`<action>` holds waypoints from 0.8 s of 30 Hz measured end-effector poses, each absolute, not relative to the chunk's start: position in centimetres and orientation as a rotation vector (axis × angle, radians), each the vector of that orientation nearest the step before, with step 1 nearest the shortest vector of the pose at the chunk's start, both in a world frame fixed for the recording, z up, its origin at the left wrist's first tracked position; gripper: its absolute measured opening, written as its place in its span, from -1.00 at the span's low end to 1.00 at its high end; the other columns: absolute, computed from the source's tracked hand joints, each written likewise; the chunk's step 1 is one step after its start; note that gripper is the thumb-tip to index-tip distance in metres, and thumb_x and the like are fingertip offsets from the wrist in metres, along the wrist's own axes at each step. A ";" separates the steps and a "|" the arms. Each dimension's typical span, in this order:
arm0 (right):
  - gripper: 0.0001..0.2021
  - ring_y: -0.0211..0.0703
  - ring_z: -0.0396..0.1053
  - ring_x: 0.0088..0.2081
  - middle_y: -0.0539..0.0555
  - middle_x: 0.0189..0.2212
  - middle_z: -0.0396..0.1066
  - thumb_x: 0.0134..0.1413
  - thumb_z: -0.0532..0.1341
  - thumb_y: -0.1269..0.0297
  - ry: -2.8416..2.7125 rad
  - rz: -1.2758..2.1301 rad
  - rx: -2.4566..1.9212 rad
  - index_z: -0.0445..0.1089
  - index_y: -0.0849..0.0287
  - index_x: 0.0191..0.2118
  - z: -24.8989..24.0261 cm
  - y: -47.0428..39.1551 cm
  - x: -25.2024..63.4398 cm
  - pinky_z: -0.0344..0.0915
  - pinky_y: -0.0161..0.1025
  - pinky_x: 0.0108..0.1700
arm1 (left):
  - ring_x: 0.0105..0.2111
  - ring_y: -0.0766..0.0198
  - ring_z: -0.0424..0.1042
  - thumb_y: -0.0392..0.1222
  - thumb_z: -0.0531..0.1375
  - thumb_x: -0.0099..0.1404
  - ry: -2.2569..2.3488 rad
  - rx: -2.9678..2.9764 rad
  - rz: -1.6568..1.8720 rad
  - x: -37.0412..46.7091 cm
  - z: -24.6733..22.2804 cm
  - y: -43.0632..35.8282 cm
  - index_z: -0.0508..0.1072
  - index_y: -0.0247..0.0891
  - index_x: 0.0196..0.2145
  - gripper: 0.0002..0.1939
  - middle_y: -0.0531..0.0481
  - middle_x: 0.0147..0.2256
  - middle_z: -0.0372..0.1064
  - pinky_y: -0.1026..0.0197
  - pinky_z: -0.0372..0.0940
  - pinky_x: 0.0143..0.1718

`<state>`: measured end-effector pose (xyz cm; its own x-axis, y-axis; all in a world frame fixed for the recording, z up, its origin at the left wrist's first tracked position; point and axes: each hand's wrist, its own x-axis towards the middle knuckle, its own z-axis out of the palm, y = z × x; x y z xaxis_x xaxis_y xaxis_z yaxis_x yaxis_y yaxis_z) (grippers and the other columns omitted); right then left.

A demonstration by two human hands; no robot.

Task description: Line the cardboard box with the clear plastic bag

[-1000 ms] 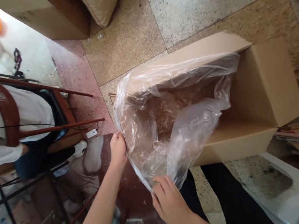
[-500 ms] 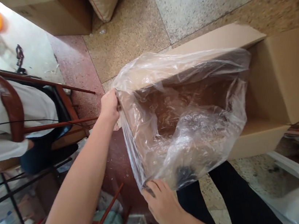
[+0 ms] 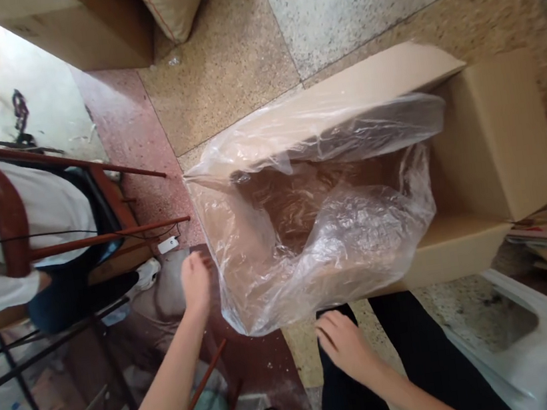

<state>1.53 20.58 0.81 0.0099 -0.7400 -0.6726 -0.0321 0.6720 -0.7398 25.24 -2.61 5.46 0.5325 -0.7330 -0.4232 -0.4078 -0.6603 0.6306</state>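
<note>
Here, the left hand and right hand hang apart, loosely open, while the box props the draped bag wide.

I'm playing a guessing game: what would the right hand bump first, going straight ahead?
Probably the clear, crinkled plastic draped over the open brown cardboard box, though how far is hard to tell.

The person wears plain black, full-length trousers; both forearms are bare, without visible sleeves.
</note>
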 end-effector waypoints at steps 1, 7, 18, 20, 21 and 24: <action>-0.96 -0.08 0.31 -0.24 0.06 -0.40 0.42 -0.13 0.28 0.36 1.555 -0.623 -0.282 0.45 0.16 -0.45 -0.3 21.7 0.0 0.21 -0.11 -0.07 | -0.34 0.20 0.36 -0.05 0.01 0.34 -0.924 2.347 -0.868 25.2 7.1 -1.2 0.35 -0.27 -0.21 -0.75 -0.01 -0.36 0.32 0.17 0.26 -0.29; -0.82 -0.13 0.35 -0.40 -0.01 -0.53 0.34 -0.26 0.25 0.23 1.702 -0.661 0.582 0.26 0.14 -0.46 -8.8 23.5 -6.7 0.30 -0.19 -0.32 | -0.12 0.16 0.36 -0.28 0.16 0.28 -2.378 1.676 -0.454 18.4 13.6 6.5 0.36 -0.18 -0.07 -0.75 -0.09 -0.17 0.38 0.13 0.25 -0.04; -0.74 -0.28 0.31 -0.48 -0.09 -0.53 0.32 -0.32 0.22 0.26 1.591 -0.966 1.116 0.21 0.14 -0.39 -5.4 24.3 -4.4 0.30 -0.34 -0.42 | -0.14 -0.04 0.41 0.03 0.16 0.32 -3.301 1.318 -1.168 2.0 0.2 10.3 0.34 -0.33 0.00 -0.57 -0.20 -0.19 0.40 0.00 0.31 -0.18; -0.69 -0.27 0.34 -0.45 -0.09 -0.47 0.38 -0.32 0.26 0.23 1.625 -0.988 1.125 0.23 0.13 -0.34 -2.6 25.1 -4.2 0.31 -0.34 -0.42 | -0.16 -0.03 0.43 -0.01 0.13 0.35 -3.327 1.300 -1.177 2.4 -0.3 10.0 0.36 -0.31 -0.09 -0.69 -0.19 -0.20 0.41 0.01 0.31 -0.19; -0.66 -0.27 0.35 -0.43 -0.10 -0.44 0.40 -0.32 0.30 0.21 1.640 -1.004 1.116 0.23 0.12 -0.32 -1.1 25.4 -4.1 0.31 -0.34 -0.41 | -0.17 -0.01 0.44 -0.04 0.09 0.37 -3.334 1.296 -1.170 2.6 -0.3 9.8 0.36 -0.30 -0.13 -0.72 -0.19 -0.21 0.41 0.02 0.31 -0.20; -0.58 -0.26 0.40 -0.35 -0.09 -0.36 0.44 -0.33 0.40 0.18 1.656 -1.076 1.033 0.27 0.11 -0.28 2.8 25.5 -3.8 0.34 -0.35 -0.35 | -0.21 0.03 0.46 -0.19 -0.02 0.42 -3.348 1.313 -1.170 2.8 0.1 9.4 0.36 -0.32 -0.17 -0.79 -0.21 -0.23 0.43 0.08 0.30 -0.25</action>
<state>-3.78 25.50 2.76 -0.2651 0.1728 -0.9486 0.9371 0.2779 -0.2112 2.77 9.42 0.12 -0.5848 -0.3689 -0.7225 -0.7385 0.6106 0.2860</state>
